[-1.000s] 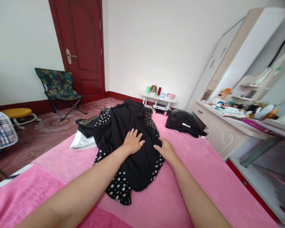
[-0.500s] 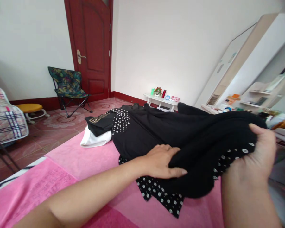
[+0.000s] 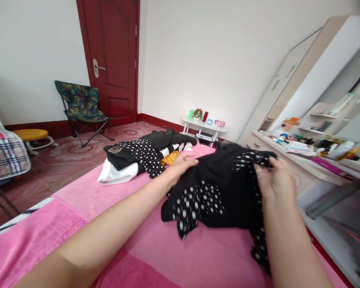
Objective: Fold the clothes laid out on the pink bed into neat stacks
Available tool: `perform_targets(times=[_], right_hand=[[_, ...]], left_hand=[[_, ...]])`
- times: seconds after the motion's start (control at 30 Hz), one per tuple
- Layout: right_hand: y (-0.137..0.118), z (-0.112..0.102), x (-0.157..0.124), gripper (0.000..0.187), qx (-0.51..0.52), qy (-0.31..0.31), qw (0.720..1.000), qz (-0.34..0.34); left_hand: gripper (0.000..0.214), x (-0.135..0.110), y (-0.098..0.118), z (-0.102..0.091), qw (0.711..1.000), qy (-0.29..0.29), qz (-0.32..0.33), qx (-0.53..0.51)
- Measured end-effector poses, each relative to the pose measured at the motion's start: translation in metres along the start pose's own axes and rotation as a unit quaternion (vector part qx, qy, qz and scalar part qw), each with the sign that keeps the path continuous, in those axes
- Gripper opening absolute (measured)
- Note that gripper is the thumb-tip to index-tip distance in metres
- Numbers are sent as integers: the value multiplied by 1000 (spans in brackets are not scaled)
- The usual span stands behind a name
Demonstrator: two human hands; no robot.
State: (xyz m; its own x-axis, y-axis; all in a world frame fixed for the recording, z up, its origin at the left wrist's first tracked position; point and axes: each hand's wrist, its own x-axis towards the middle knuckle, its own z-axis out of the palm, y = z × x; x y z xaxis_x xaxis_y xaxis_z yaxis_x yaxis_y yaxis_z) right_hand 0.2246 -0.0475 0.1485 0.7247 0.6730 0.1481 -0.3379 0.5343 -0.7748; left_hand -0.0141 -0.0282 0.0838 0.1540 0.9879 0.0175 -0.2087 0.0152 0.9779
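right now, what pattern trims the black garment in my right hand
White-dotted black trim, clearest in the head view.

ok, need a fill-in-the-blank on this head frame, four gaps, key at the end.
1. The right hand holds a black garment with ____ dots.
2. The pile of clothes lies on a ____ bed cover.
3. The stool has a ____ seat.
4. In the picture, the folding chair is ____ of the small stand.

Missing words: white; pink; yellow; left

Toward the far left of your pink plush-covered bed (image 3: 222,256) lies a white cloth (image 3: 116,173), partly beneath a rumpled heap of mostly black clothing (image 3: 144,153).
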Motion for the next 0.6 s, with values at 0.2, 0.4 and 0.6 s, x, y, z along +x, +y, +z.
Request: perform_targets(times=[0.2,0.4,0.6], right_hand=[[48,-20,12,37,-297,-136,945,-7],[55,-19,-16,29,-470,-411,772,125],[79,-29,-23,62,-528,-423,729,106]], left_hand=[[24,39,-5,-65,986,156,4,57],[49,27,1,-64,936,-64,20,345],[68,25,-9,-58,807,-79,68,581]])
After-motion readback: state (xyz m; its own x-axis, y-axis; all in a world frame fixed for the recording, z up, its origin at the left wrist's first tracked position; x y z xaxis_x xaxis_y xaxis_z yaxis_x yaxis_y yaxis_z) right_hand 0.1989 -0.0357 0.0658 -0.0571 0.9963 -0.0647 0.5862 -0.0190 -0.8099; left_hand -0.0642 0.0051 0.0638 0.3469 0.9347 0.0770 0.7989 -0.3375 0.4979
